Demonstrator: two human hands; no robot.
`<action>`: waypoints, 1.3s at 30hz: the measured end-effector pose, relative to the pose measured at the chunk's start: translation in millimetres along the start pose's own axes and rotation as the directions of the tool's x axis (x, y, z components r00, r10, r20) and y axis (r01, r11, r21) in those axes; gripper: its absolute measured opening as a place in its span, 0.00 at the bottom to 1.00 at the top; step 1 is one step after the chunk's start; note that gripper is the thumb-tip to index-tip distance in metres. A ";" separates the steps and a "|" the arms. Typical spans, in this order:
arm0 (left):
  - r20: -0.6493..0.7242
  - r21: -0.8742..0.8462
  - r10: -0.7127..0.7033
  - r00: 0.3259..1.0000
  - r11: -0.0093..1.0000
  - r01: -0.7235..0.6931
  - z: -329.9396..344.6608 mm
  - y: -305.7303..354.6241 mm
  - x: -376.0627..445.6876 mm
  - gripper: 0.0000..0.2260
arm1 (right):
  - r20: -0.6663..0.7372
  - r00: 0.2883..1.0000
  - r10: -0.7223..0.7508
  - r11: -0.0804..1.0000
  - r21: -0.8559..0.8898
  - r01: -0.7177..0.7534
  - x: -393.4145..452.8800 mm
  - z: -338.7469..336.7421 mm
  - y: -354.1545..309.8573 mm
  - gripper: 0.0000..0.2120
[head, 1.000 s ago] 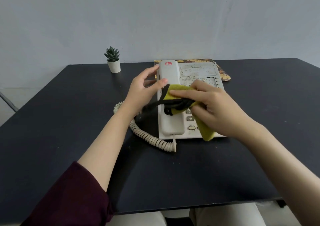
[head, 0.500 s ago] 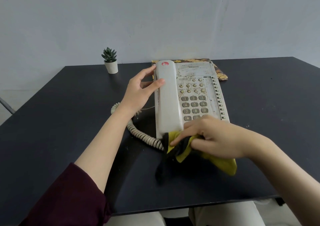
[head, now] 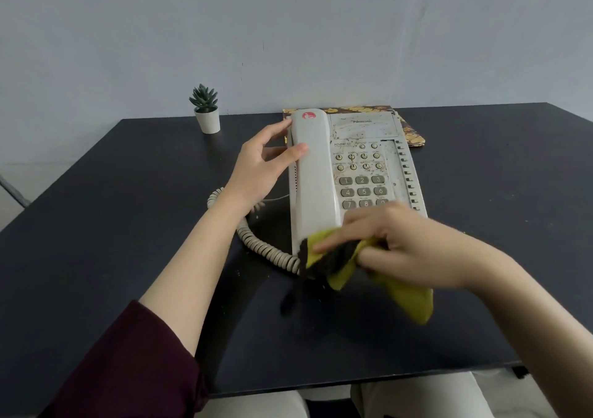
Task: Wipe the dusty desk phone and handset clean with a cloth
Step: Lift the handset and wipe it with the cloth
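You have a black table (head: pixel 128 225). On it sits the desk phone (head: pixel 359 173); its coiled cord (head: pixel 256 244) lies left, a potted succulent (head: pixel 207 111) far-left, a patterned mat (head: pixel 412 135) underneath behind it.

Left hand (head: pixel 260 164) extended forward, fingers straight, thumb out. Right hand (head: pixel 407 244) lower, fingers curled in a grip. Both forearms bare.

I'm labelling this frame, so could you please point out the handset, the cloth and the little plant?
handset (head: pixel 313 173): head view, middle of its back.
cloth (head: pixel 414 302): head view, hanging yellow corner.
plant (head: pixel 204 98): head view, green leaves above the pot.
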State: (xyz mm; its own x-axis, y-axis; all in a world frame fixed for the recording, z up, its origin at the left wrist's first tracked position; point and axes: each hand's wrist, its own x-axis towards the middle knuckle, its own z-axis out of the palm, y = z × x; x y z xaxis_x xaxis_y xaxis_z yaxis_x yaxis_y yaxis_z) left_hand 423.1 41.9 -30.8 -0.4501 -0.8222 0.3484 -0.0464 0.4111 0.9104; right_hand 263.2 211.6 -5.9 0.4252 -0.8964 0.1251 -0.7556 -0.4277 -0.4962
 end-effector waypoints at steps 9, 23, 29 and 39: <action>-0.014 -0.017 -0.017 1.000 1.000 0.016 -0.7 -1.5 1.8 0.24 | -0.112 0.991 0.072 0.920 -0.376 -0.109 30.1 8.1 -18.0 0.22; -0.005 -0.003 -0.006 1.000 1.000 0.006 -1.0 0.6 0.3 0.23 | -0.017 0.999 0.040 0.968 -0.246 -0.043 27.2 19.4 -12.4 0.19; -0.009 -0.005 -0.011 1.000 1.000 0.011 -1.6 -0.7 0.7 0.23 | -0.264 0.964 0.030 0.999 0.033 -0.022 28.1 -4.4 -2.9 0.21; 0.009 -0.010 -0.003 1.000 1.000 0.003 -2.1 -1.4 0.9 0.23 | -0.263 0.957 0.125 0.989 -0.043 -0.141 32.4 -12.7 26.0 0.26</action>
State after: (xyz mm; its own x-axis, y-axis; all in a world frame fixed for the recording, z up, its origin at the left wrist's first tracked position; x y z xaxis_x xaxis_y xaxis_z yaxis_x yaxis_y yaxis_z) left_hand 424.7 39.8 -31.3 -0.4578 -0.8198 0.3441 -0.0388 0.4051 0.9134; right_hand 251.0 170.0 -3.9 0.1817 -0.9417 0.2833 -0.8287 -0.3017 -0.4714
